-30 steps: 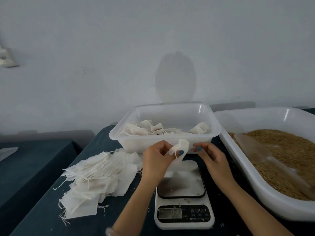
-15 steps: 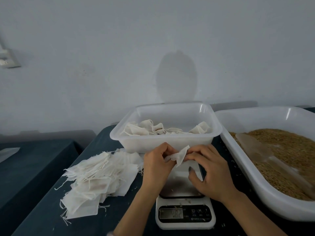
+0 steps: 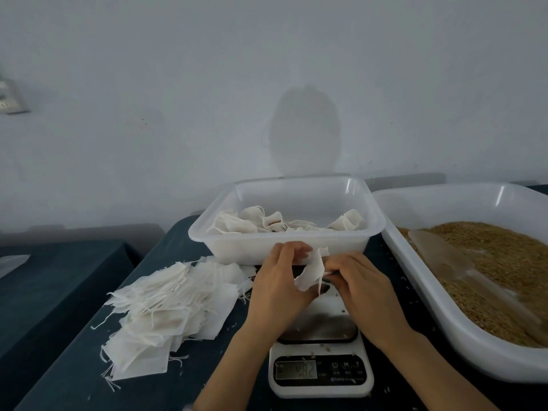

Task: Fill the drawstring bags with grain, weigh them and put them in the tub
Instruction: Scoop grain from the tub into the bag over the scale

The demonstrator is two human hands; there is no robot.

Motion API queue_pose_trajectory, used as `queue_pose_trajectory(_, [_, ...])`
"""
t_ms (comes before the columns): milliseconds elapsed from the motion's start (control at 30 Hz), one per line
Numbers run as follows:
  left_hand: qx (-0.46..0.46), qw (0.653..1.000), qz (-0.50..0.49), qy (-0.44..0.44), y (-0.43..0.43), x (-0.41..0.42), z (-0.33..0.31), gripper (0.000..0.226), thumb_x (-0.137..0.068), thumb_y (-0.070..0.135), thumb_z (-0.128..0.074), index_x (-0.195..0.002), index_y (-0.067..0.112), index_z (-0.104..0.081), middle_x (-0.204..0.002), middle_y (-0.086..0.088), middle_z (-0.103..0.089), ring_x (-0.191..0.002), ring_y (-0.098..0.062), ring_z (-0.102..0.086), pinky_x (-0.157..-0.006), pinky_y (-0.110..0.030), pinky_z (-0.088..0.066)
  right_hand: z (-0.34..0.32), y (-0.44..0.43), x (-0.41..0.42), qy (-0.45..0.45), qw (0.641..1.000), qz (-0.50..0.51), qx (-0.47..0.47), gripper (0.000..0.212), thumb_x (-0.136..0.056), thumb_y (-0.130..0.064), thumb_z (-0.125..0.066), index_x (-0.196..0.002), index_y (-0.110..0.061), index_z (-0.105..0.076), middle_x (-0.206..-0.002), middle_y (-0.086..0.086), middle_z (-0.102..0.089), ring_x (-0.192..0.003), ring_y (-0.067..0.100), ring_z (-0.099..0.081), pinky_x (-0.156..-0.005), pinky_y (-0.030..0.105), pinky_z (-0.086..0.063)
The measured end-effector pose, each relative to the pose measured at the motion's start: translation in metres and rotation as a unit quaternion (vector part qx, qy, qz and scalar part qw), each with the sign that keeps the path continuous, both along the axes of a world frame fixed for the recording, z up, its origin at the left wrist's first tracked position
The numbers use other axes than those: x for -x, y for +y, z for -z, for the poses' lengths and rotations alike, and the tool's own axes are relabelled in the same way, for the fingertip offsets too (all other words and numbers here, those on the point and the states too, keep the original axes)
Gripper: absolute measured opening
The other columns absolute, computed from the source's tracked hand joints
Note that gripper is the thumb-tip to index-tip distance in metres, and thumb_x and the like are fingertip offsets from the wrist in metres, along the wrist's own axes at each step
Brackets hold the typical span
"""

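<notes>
Both hands hold one small white drawstring bag [image 3: 310, 272] above the scale [image 3: 321, 366]. My left hand [image 3: 277, 289] pinches its left side and my right hand [image 3: 360, 289] grips its right edge and string. The bag hangs limp and looks flat. Behind the hands stands a clear plastic tub [image 3: 284, 237] with several tied bags [image 3: 267, 222] inside. A large white tray [image 3: 450, 318] on the right holds brown grain [image 3: 501, 268] with a translucent scoop [image 3: 450, 259] lying in it.
A pile of flat unfilled bags [image 3: 166, 310] lies on the dark tablecloth left of the scale. Loose grains dot the scale and cloth. A second dark table [image 3: 44, 289] stands at the left. A grey wall closes the back.
My right hand closed on the bag, and both hands drew together and came lower over the scale's platform. The bag turned from upright to hanging between the fingers.
</notes>
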State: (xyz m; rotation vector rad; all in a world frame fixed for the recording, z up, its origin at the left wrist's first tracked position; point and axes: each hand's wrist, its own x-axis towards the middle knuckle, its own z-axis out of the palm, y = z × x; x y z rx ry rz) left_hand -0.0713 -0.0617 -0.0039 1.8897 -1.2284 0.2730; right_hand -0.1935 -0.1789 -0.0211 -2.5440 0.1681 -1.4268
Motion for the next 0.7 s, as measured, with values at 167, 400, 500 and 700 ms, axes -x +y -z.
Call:
queue_pose_trajectory(167, [-0.069, 0.994, 0.072, 0.055, 0.002, 0.002, -0.004, 0.075, -0.074, 0.037, -0.079, -0.138, 0.028, -0.042, -0.131, 0.013, -0.056, -0.118, -0.004, -0.054, -0.100, -0.030, -0.047, -0.004, 0.005, 0.001, 0.033, 0.993, -0.021, 0.115, 0.015, -0.091, -0.024, -0.051, -0.102, -0.021, -0.061, -0.112, -0.008, -0.063, -0.103, 0.008, -0.057, -0.086, 0.017, -0.049])
queue_pose_trajectory(400, [-0.061, 0.995, 0.059, 0.057, 0.003, -0.004, -0.006, 0.033, -0.084, 0.020, -0.072, -0.111, 0.026, -0.054, -0.095, 0.008, -0.065, -0.087, -0.011, -0.060, -0.077, -0.029, -0.050, -0.006, 0.009, -0.001, 0.016, 0.992, -0.038, 0.119, 0.017, -0.094, -0.037, -0.058, -0.100, -0.021, -0.062, -0.104, -0.006, -0.062, -0.097, 0.011, -0.055, -0.081, 0.020, -0.048])
queue_pose_trajectory(500, [-0.073, 0.993, 0.064, 0.062, 0.003, -0.009, -0.004, 0.031, -0.083, 0.017, -0.073, -0.109, 0.021, -0.057, -0.097, 0.003, -0.066, -0.089, -0.015, -0.061, -0.080, -0.038, -0.052, -0.006, 0.009, -0.001, 0.003, 0.992, -0.021, 0.126, 0.018, -0.095, -0.039, -0.058, -0.099, -0.023, -0.063, -0.097, -0.006, -0.061, -0.092, 0.012, -0.053, -0.077, 0.019, -0.046])
queue_pose_trajectory(700, [-0.067, 0.993, 0.082, 0.044, 0.003, -0.011, -0.001, 0.032, -0.076, 0.030, -0.081, -0.096, 0.024, -0.057, -0.091, 0.008, -0.063, -0.085, -0.009, -0.058, -0.073, -0.029, -0.049, -0.006, 0.010, 0.000, -0.022, 0.991, -0.005, 0.129, 0.022, -0.099, -0.033, -0.051, -0.096, -0.023, -0.071, -0.086, -0.003, -0.059, -0.083, 0.013, -0.052, -0.070, 0.019, -0.045])
